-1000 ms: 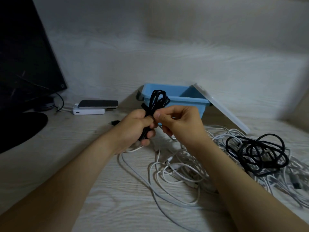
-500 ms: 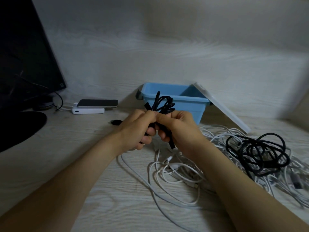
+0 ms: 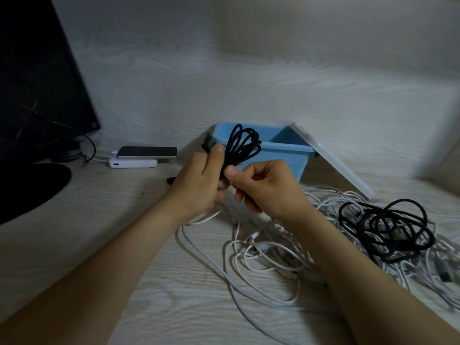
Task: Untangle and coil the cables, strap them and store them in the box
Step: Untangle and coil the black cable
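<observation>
**Black coil held at its waist, box waiting behind**

The left hand is curled round the lower part of the coiled black cable, thumb pressed up along its left side. This keeps the loops from springing apart. The right hand pinches the same bundle at its waist between thumb and curled fingers. A short dark tab sticks out by the left thumb; it is probably the strap, and the pinch is likely working it round the coil. Whether it is fastened yet cannot be told.

The loops fan upward above both hands, held off the table in front of the blue box. The box stands just beyond, with its white lid leaning against its right side, so the bundle can go straight in.

Nearer and to the right lies a tangle of white cables. A loose black cable is heaped on it, neither one coiled.

At far left a phone rests on a white power bank beside a dark monitor.
</observation>
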A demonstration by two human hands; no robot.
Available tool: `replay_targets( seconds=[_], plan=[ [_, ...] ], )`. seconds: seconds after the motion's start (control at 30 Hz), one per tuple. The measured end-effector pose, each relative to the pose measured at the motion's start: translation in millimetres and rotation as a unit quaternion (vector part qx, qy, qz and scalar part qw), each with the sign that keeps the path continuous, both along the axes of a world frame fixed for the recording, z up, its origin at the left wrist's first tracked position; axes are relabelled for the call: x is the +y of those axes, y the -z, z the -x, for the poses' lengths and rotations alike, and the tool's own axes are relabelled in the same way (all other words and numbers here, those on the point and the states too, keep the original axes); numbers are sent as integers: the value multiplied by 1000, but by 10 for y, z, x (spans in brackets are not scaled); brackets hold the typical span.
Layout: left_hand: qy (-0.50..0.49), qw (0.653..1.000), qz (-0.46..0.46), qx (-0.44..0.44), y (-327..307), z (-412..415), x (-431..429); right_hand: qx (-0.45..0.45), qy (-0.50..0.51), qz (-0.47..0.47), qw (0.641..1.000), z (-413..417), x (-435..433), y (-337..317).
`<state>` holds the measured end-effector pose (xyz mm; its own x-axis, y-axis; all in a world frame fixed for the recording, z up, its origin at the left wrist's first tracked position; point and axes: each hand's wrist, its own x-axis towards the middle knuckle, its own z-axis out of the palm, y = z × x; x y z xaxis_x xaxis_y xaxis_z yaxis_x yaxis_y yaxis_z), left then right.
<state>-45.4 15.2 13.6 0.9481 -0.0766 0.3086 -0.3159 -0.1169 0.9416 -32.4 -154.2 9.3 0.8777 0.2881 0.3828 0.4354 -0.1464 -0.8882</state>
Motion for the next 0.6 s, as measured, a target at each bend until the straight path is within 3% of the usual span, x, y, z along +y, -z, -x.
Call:
replay_targets(
  seconds=[0.17,0.4,0.5,0.6],
  plan=[
    [32,999,35,-6,-16,-17,39,-62,3,63,996,-123,-65,34],
    [138,990,16,-6,-69,34,87,-171,157,109,967,-219,-79,67],
    [128,992,-2,-23,-68,28,124,-157,132,115,972,-210,-114,46],
    [105,994,-29,-19,-40,6,154,-80,80,92,989,-132,-129,3]
  ],
)
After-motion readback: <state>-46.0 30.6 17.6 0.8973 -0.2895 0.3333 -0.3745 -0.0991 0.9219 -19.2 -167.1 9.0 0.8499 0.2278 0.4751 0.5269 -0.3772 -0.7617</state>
